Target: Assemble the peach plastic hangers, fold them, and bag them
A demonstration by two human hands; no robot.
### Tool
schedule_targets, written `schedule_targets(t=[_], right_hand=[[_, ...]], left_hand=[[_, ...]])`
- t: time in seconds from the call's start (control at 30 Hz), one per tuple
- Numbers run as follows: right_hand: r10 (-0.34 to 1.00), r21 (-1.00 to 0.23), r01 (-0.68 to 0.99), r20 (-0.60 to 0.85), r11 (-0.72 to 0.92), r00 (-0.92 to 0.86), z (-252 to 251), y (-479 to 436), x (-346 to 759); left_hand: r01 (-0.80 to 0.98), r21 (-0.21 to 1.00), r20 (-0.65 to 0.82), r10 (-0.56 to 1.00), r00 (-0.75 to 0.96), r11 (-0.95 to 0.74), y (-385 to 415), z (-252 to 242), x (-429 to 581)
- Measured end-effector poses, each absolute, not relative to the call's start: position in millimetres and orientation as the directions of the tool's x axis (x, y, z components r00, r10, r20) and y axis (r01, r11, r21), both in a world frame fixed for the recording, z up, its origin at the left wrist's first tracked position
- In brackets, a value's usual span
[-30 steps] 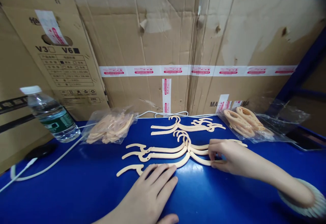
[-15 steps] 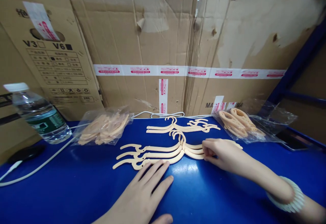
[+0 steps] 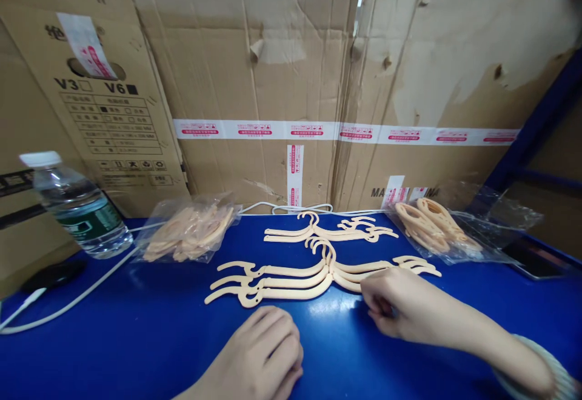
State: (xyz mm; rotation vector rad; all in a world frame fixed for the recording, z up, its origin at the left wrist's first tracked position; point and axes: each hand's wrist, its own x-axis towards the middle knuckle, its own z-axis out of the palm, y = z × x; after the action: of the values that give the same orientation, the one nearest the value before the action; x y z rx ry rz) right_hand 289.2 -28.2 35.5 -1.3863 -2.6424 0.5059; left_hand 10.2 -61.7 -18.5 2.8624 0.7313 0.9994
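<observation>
Three cream folding hangers [image 3: 295, 282] lie nested in a row on the blue table, their hooks together at the middle. In front of their left arms is my left hand [image 3: 259, 351], its fingers curled in and nothing visible in them. My right hand [image 3: 395, 303] is closed beside the front hanger's right arm and hides part of it. No object shows in its curled fingers; I cannot tell whether it touches the hanger. Behind this row lies another group of cream hangers [image 3: 291, 235], with their left arms straight and the right ends curved.
Clear plastic bags of folded hangers lie at the left [image 3: 186, 230] and right [image 3: 436, 227]. A water bottle [image 3: 86, 212], a black mouse-like object [image 3: 54, 274] and a white cable [image 3: 91, 297] are on the left. A phone [image 3: 531, 260] lies far right. Cardboard [image 3: 254, 163] stands along the back.
My left hand has drawn back from the front hanger, its spread fingers now curled. My right hand has come down and nearer, uncovering the hangers' right ends. The view has shifted slightly.
</observation>
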Motion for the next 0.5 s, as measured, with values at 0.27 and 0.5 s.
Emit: schedule_targets(t=[0.27, 0.5], right_hand=[[0.665, -0.482, 0.652, -0.175, 0.586, -0.726, 25, -38, 280], [0.706, -0.470, 0.696, -0.192, 0.543, -0.682, 27, -39, 279]], left_hand=[[0.384, 0.202, 0.616, 0.422, 0.665, -0.901, -55, -32, 11], [0.431, 0.269, 0.506, 0.507, 0.697, -0.861, -58, -17, 9]])
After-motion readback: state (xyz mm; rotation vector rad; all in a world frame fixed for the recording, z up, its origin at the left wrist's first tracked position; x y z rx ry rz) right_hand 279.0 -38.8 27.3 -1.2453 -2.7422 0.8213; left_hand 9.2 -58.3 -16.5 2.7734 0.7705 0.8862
